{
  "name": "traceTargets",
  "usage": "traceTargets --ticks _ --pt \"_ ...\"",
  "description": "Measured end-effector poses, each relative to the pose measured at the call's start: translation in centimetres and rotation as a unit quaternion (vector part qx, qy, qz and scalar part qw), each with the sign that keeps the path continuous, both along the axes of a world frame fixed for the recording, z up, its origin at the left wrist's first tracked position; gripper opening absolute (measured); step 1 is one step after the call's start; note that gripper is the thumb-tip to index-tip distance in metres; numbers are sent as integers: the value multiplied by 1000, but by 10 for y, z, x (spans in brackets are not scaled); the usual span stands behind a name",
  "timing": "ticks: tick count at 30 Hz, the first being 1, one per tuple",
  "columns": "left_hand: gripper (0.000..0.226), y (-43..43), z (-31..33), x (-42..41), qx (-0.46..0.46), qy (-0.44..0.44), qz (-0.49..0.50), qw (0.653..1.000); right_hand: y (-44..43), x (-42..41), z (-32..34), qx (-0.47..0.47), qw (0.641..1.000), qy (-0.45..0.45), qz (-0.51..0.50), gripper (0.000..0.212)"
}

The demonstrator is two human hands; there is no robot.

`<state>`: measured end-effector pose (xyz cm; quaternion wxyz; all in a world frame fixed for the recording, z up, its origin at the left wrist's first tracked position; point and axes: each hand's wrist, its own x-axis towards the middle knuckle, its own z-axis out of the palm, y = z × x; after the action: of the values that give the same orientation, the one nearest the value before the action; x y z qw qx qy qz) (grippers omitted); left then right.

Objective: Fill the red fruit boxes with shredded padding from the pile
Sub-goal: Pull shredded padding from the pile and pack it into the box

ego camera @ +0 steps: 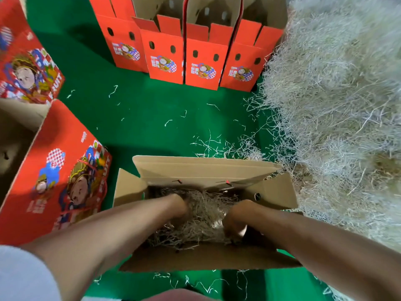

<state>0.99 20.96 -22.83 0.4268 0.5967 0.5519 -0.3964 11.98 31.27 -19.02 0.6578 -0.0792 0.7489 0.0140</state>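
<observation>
Both hands down in near open box (206, 179), pressing padding (201, 216) flat. Left hand (181, 206) half buried, shape unclear; right hand (235, 222) seemingly clutching shreds. Pile (338, 109) right. Four far boxes (184, 59) apparently unfilled.

The green floor covering (152, 118) fills the work area from 12 o'clock to 6 o'clock. A white sleeve (23, 276) occupies the 8 o'clock corner. A pinkish, blurred surface (180, 295) sits at 6 o'clock; identity indeterminate.
</observation>
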Motion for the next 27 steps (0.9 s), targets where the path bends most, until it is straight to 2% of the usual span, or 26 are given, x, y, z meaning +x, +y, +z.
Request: traceTargets --ticks 3,7,9,11,12,13,15,17,19,22,25,27 --pt "45 2 1 7 30 18 -28 999 7 -1 12 25 999 -17 20 28" --pt "44 3 11 8 50 7 -11 999 11 2 17 16 999 -23 18 36" --pt "38 8 24 6 47 -29 49 997 8 -4 18 -24 999 22 11 39" --pt "33 11 37 -1 55 -33 140 988 3 -15 16 -18 995 90 27 40" --pt "32 12 46 -4 73 -24 144 987 -1 -20 16 -8 991 125 45 38" --pt "30 11 53 -8 102 -9 124 987 -5 -24 14 -9 986 155 54 36" --pt "27 3 58 -11 127 -10 17 992 -10 -27 7 -30 983 173 48 40" --pt "29 -11 54 -4 37 -53 -73 995 -9 -23 -6 -24 992 124 17 50" --pt "33 -27 43 3 -51 -36 -112 992 1 -18 -14 13 994 92 -63 50" --pt "37 -45 38 2 -63 -9 -86 994 11 -11 -14 8 992 76 -101 56" --pt "34 -49 30 -9 -22 -24 -27 999 6 -14 3 -5 979 156 -129 39" --pt "33 -45 33 -13 12 -44 0 999 -4 -22 21 7 979 184 -91 40"
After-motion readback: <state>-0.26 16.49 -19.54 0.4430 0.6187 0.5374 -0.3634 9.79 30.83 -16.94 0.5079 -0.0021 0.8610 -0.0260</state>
